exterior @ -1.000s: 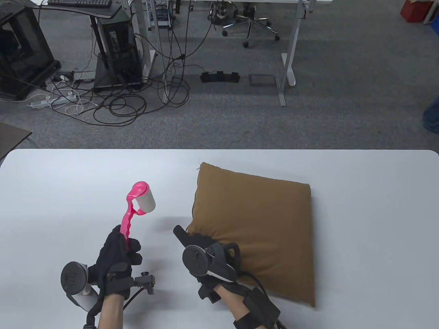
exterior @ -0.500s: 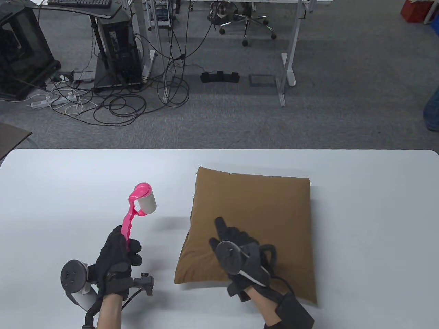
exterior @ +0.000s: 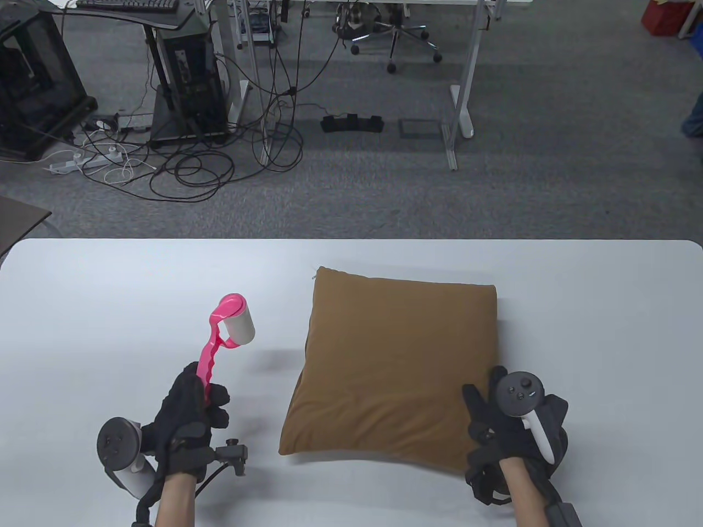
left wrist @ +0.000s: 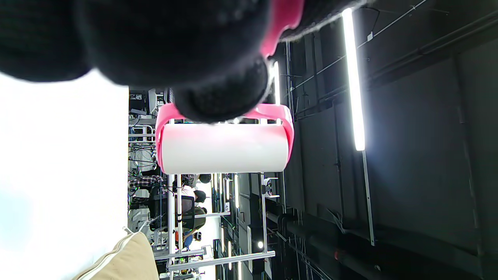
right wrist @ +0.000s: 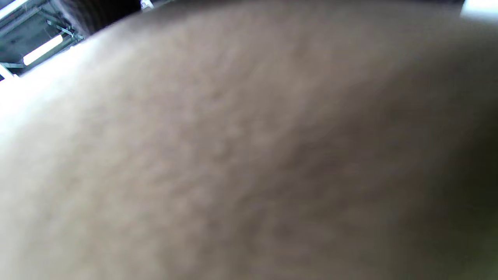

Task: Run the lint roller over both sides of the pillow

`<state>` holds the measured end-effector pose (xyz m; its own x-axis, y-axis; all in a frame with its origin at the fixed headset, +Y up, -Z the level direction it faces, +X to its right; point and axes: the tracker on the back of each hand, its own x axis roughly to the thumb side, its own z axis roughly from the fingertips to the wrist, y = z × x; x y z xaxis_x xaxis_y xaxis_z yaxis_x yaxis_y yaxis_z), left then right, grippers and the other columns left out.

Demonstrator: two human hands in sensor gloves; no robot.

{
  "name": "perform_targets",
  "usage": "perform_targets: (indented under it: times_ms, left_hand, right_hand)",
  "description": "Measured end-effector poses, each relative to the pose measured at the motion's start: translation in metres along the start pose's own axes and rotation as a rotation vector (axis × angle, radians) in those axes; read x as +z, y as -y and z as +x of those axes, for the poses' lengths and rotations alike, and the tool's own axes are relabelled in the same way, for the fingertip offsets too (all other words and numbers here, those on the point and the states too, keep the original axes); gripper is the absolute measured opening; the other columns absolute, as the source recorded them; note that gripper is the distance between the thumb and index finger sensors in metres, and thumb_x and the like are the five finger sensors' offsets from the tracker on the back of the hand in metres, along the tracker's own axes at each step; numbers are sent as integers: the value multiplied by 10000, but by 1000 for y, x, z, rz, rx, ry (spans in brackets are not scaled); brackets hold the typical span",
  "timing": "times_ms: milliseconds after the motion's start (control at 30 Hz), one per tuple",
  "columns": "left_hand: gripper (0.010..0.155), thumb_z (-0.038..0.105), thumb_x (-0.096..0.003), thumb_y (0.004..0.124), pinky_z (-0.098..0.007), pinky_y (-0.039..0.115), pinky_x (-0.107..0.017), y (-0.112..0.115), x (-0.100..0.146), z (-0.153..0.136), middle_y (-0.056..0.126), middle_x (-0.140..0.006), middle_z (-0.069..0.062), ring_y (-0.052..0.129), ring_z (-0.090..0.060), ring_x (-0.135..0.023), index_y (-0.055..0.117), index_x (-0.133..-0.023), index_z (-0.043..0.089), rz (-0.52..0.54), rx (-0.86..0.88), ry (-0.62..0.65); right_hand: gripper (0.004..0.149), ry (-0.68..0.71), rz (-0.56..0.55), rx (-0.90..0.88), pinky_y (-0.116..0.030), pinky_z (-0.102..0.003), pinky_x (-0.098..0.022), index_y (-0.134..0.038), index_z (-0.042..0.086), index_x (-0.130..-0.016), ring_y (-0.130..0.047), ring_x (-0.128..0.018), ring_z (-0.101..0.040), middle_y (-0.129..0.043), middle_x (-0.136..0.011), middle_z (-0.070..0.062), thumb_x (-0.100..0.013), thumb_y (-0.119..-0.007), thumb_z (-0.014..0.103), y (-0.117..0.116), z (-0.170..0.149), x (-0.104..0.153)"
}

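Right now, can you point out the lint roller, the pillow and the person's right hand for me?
lint roller (exterior: 241, 326), table view, on its white sticky roll.
pillow (exterior: 395, 362), table view, middle of its brown top face.
right hand (exterior: 502, 425), table view, on the gloved hand at the pillow's near right corner.

Bare table (exterior: 110, 296) between roller (exterior: 233, 326) and pillow (exterior: 395, 368).

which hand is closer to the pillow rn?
Right. The right hand sits at the near right corner of the brown pillow, touching it. The left hand is off its left side, apart, holding the pink lint roller above the table.
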<state>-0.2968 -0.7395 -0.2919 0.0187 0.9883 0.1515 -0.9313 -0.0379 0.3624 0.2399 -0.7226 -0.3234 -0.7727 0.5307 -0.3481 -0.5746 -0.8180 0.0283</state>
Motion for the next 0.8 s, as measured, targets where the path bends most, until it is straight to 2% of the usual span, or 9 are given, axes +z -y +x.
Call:
perform_targets:
  times_ms: [100, 233, 433, 567, 800]
  left_hand:
    - [633, 386, -534, 627, -487, 886, -244, 0, 0, 0, 1051, -461, -88, 988, -117, -55, 624, -935, -104, 0, -3, 1]
    - [633, 386, -533, 630, -487, 886, -242, 2, 1, 4, 1054, -459, -91, 988, -117, -51, 627, -934, -104, -16, -28, 27]
    - [632, 384, -529, 640, -482, 889, -224, 12, 4, 13, 1061, -443, -93, 980, -112, -28, 633, -933, -101, -88, -126, 90]
    - [642, 373, -523, 667, -480, 890, -188, 17, 7, 22, 1071, -418, -110, 969, -107, 10, 639, -902, -144, -142, -220, 126]
    - [636, 379, -514, 711, -466, 902, -156, 28, 28, 75, 1093, -386, -109, 969, -93, 49, 687, -877, -143, -170, -616, 271]
  right_hand:
    - [637, 10, 52, -87, -698, -658, -508, -316, 228, -1136, -841, -767, -532, -645, -1046, -398, -609, -571, 479, -2, 2, -7]
    - [609, 30, 63, -143, -668, -678, -526, -323, 247, -1131, -798, -801, -546, -605, -1073, -388, -614, -598, 416, -3, 11, -13]
    - [625, 93, 88, -155, -671, -668, -524, -299, 235, -1135, -798, -792, -540, -593, -1066, -399, -617, -572, 453, -23, 33, -15]
    - [641, 137, 80, -172, -672, -664, -521, -282, 221, -1136, -797, -781, -542, -586, -1057, -410, -615, -552, 479, -36, 37, -15]
    - [662, 138, 121, -187, -676, -655, -522, -272, 224, -1138, -802, -787, -528, -586, -1065, -395, -609, -547, 512, -36, 23, -18]
